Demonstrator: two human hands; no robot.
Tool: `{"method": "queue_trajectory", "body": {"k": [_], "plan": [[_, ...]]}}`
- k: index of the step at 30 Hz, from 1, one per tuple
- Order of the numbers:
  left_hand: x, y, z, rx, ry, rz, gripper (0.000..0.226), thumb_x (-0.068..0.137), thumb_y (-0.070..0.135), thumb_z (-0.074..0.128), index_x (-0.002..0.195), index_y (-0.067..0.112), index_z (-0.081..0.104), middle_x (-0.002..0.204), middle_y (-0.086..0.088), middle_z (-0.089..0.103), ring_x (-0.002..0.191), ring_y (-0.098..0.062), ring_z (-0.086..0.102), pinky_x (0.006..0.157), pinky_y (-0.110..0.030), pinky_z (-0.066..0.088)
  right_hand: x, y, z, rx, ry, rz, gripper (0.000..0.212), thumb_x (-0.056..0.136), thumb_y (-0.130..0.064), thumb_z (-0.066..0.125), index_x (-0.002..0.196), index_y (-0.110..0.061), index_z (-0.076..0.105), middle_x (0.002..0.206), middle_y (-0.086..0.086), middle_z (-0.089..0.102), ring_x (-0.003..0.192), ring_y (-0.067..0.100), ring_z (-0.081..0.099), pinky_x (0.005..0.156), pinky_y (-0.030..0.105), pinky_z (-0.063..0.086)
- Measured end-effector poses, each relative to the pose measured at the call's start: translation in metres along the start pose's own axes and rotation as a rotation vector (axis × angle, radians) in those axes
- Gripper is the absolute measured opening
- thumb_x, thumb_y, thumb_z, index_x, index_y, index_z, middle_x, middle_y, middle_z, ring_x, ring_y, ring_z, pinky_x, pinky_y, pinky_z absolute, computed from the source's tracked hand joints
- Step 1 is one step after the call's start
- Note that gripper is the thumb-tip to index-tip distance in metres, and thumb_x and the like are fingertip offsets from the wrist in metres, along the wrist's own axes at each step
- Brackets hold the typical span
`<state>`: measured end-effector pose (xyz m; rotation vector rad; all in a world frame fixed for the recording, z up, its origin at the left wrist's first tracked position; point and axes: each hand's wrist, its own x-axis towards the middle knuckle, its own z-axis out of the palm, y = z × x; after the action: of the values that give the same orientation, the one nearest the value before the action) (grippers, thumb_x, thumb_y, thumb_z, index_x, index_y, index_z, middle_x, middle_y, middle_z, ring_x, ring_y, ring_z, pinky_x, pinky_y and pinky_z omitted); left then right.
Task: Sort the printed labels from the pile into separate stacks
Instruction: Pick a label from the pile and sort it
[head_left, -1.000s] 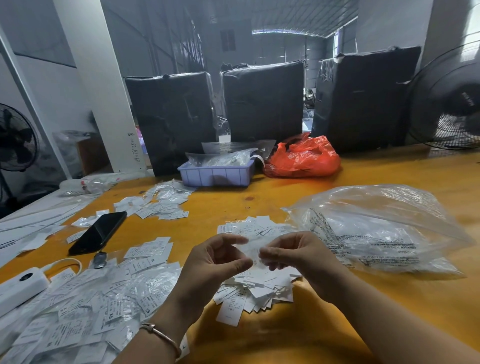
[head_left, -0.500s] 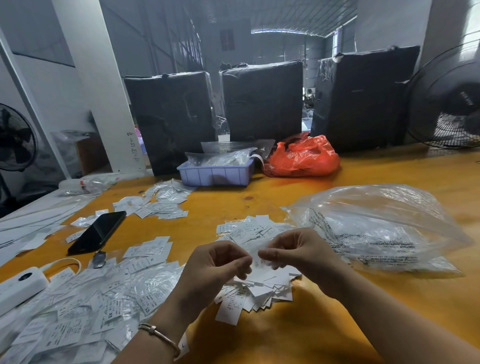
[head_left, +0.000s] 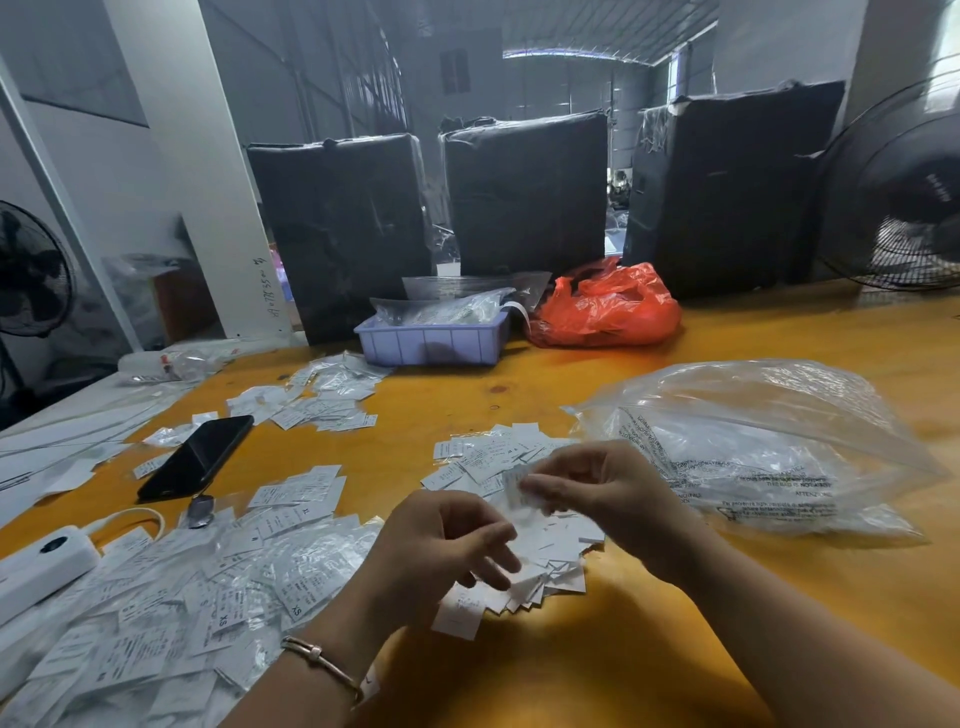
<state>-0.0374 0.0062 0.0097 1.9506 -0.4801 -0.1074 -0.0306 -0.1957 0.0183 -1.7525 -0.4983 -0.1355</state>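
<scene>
A loose pile of small white printed labels lies on the yellow table right under my hands. My right hand pinches one blurred label just above the pile. Lower and to the left, my left hand hangs over the pile's near edge with loosely curled fingers and nothing clearly in them. Separate groups of labels lie at the left: a small stack, a farther group, and a wide spread of labels in clear sleeves.
A black phone and a white power block lie at the left. A big clear plastic bag fills the right. A purple tray, an orange bag and black wrapped bales line the back.
Both hands pinched one label together before. Now my left hand has let go and dropped toward the pile, while my right hand keeps the label and has lifted slightly.
</scene>
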Motion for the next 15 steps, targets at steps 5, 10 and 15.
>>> {"method": "queue_trajectory", "body": {"k": [5, 10, 15], "plan": [[-0.001, 0.0, -0.004, -0.083, 0.086, -0.007, 0.011, 0.087, 0.016, 0.07, 0.084, 0.005, 0.07, 0.075, -0.009, 0.076, 0.066, -0.028, 0.074, 0.05, -0.019, 0.048, 0.001, 0.002, -0.009, 0.209, 0.182, 0.004, 0.041, 0.078, 0.005, 0.072, 0.112, -0.015, 0.063, 0.082, 0.009, 0.071, 0.07, 0.016, 0.067, 0.064, 0.023, 0.053], [-0.002, 0.002, -0.003, -0.124, 0.075, 0.028, 0.021, 0.076, 0.027, 0.072, 0.082, 0.007, 0.072, 0.075, -0.01, 0.076, 0.065, -0.028, 0.074, 0.051, -0.019, 0.048, 0.002, -0.004, -0.011, 0.17, 0.229, -0.124, 0.026, 0.075, 0.007, 0.074, 0.091, -0.007, 0.06, 0.08, 0.01, 0.071, 0.07, 0.02, 0.067, 0.064, 0.026, 0.055], [-0.001, 0.001, -0.003, -0.104, 0.068, 0.069, 0.022, 0.075, 0.029, 0.073, 0.082, 0.008, 0.072, 0.074, -0.009, 0.075, 0.065, -0.027, 0.074, 0.051, -0.018, 0.049, -0.002, -0.015, -0.006, 0.079, 0.176, -0.268, 0.008, 0.079, -0.002, 0.073, 0.077, -0.006, 0.067, 0.071, 0.01, 0.067, 0.064, 0.017, 0.061, 0.062, 0.028, 0.052]]}}
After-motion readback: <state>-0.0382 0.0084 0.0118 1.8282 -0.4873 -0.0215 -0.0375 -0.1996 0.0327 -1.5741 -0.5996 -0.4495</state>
